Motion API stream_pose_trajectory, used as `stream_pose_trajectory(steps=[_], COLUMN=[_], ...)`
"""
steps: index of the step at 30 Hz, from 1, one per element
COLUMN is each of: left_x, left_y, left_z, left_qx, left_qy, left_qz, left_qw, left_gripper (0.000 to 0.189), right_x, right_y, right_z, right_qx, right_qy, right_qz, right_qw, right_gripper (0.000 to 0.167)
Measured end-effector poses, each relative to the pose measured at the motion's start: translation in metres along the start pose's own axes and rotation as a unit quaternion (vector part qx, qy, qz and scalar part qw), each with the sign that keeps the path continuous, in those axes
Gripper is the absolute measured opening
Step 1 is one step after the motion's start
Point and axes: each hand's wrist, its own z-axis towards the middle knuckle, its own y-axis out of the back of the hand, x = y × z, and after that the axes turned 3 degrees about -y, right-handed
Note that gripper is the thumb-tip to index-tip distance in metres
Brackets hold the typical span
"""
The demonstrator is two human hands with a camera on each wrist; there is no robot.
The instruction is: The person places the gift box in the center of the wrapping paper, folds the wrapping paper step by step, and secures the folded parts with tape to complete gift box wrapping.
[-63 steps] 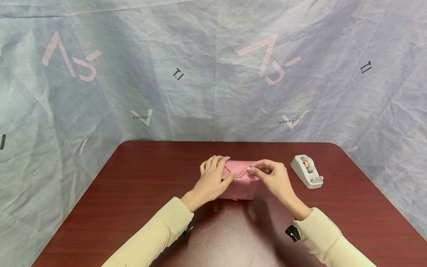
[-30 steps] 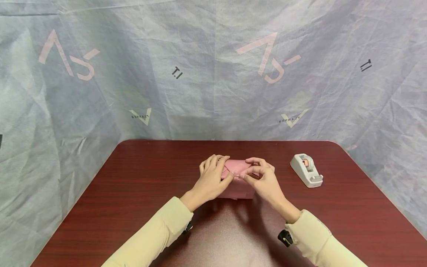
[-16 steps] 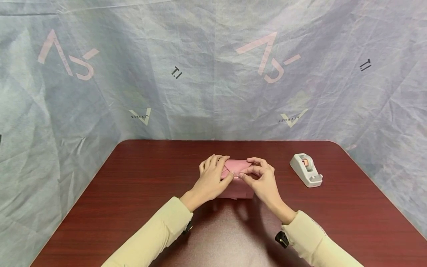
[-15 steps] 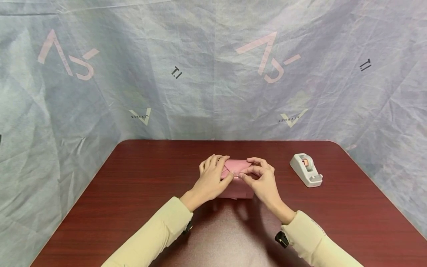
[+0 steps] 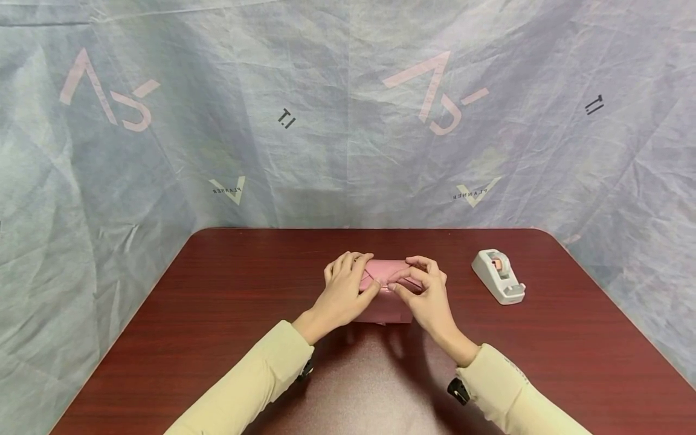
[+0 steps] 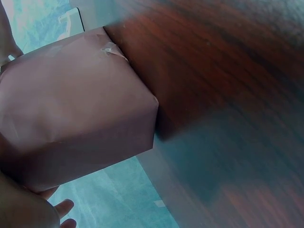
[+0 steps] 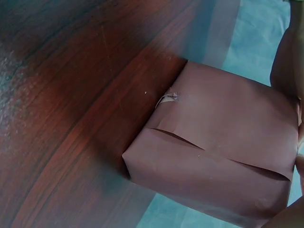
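Note:
A box wrapped in pink paper point(image 5: 385, 307) sits on the table, its folded paper flap point(image 5: 385, 269) pointing toward the front on top. My left hand point(image 5: 344, 291) grips the box's left part, fingers over the far edge and thumb by the flap's tip. My right hand point(image 5: 429, 296) holds the right part, with curled fingers on top and its thumb and index finger together at the flap's tip. Whether tape lies beneath those fingertips is hidden. In the left wrist view, the wrapped box point(image 6: 76, 99) shows a small taped fold point(image 6: 111, 49). In the right wrist view, slits gape in the pink paper point(image 7: 228, 114).
A white tape dispenser point(image 5: 497, 278) with a roll of clear tape stands on the dark red table point(image 5: 244, 272), right of the box. Grey printed cloth point(image 5: 337, 151) hangs behind the table and along both sides.
My right hand, which was pinching a small piece of clear tape at the flap's right side, has moved left to the flap's tip. The left hand has stayed in place.

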Motion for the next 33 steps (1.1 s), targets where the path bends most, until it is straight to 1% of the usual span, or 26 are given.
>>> stream_pose_trajectory(steps=[2, 6, 12, 17, 21, 25, 27, 29, 31, 33], left_x=[0.000, 0.000, 0.001, 0.001, 0.000, 0.000, 0.000, 0.000, 0.000, -0.001], left_y=[0.000, 0.001, 0.000, 0.000, 0.001, 0.003, 0.004, 0.004, 0.005, 0.005], left_z=[0.000, -0.001, -0.001, -0.001, 0.000, 0.000, 0.000, 0.000, 0.000, 0.001], left_qx=[0.000, 0.001, -0.002, -0.007, -0.006, 0.001, 0.006, 0.011, 0.009, 0.001], left_qy=[-0.002, -0.003, -0.008, -0.011, -0.008, -0.003, 0.007, 0.021, 0.039, 0.060], left_qz=[-0.002, -0.003, 0.001, 0.003, 0.008, 0.008, -0.015, -0.059, -0.117, -0.169], left_qw=[1.0000, 1.0000, 1.0000, 0.9999, 0.9999, 1.0000, 0.9999, 0.9980, 0.9923, 0.9837], left_gripper=[0.054, 0.054, 0.054, 0.054, 0.055, 0.058, 0.061, 0.063, 0.064, 0.063], right_x=[-0.002, -0.006, -0.012, -0.014, -0.015, -0.014, -0.014, -0.013, -0.013, -0.013], right_y=[0.000, 0.001, 0.004, 0.007, 0.007, 0.008, 0.009, 0.011, 0.014, 0.016], right_z=[0.000, -0.001, 0.000, 0.001, 0.000, 0.000, 0.001, 0.001, 0.003, 0.004], right_qx=[0.000, -0.003, 0.011, 0.023, 0.028, 0.037, 0.046, 0.056, 0.061, 0.064], right_qy=[0.017, 0.058, 0.078, 0.102, 0.108, 0.095, 0.084, 0.063, 0.031, -0.012], right_qz=[-0.010, -0.030, -0.037, -0.050, -0.059, -0.048, -0.029, -0.003, 0.020, 0.027], right_qw=[0.9998, 0.9979, 0.9962, 0.9933, 0.9920, 0.9936, 0.9950, 0.9964, 0.9975, 0.9975], right_gripper=[0.008, 0.009, 0.010, 0.013, 0.014, 0.015, 0.020, 0.028, 0.036, 0.042])
